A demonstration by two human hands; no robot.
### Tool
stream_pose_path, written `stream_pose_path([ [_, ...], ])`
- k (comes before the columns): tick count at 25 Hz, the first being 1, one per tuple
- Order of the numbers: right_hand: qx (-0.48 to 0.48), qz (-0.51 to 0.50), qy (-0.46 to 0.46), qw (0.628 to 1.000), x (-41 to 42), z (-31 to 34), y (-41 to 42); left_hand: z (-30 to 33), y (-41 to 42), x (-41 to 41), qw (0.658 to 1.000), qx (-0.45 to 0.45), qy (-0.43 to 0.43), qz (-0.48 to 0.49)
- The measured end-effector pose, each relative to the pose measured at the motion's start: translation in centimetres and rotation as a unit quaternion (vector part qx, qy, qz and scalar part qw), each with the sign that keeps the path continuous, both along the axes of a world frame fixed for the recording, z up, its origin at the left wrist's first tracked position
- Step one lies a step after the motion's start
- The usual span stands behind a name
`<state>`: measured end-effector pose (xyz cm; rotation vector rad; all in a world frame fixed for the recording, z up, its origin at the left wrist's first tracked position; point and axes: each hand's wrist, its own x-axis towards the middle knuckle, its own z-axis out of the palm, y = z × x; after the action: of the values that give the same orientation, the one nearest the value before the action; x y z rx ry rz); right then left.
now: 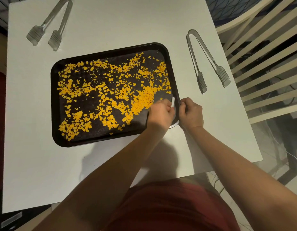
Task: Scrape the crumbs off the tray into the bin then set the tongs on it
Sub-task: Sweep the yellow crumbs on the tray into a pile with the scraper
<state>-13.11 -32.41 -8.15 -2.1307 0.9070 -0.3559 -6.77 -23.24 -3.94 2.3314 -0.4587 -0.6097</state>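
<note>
A dark rectangular tray (54, 104) lies on the white table, strewn with many yellow crumbs (111, 90). My left hand (161, 114) is over the tray's near right corner and holds a small white scraper (173, 101) against the tray floor. My right hand (192, 114) grips the tray's right rim beside it. One pair of metal tongs (205, 60) lies on the table right of the tray. A second pair of tongs (51, 25) lies at the far left. No bin is in view.
The white table (36, 164) has bare surface in front and to the left of the tray. A pale slatted chair (261, 67) stands close at the right edge. Cables run over the floor at the lower right.
</note>
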Motion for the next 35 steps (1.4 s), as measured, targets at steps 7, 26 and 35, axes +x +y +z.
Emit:
stream_pose_path([
  [7,-0.010,0.006,-0.005,1.000,-0.1,-0.2,0.0,-0.5,0.0,0.7,0.997,-0.011,0.011,0.071],
  [26,0.002,0.006,-0.006,1.000,-0.1,-0.2,-0.1,-0.8,-0.4,0.7,0.998,0.026,0.011,0.061],
  [35,0.000,0.007,0.002,1.000,-0.1,-0.2,-0.2,0.8,-1.1,0.1,0.997,-0.010,0.066,0.043],
])
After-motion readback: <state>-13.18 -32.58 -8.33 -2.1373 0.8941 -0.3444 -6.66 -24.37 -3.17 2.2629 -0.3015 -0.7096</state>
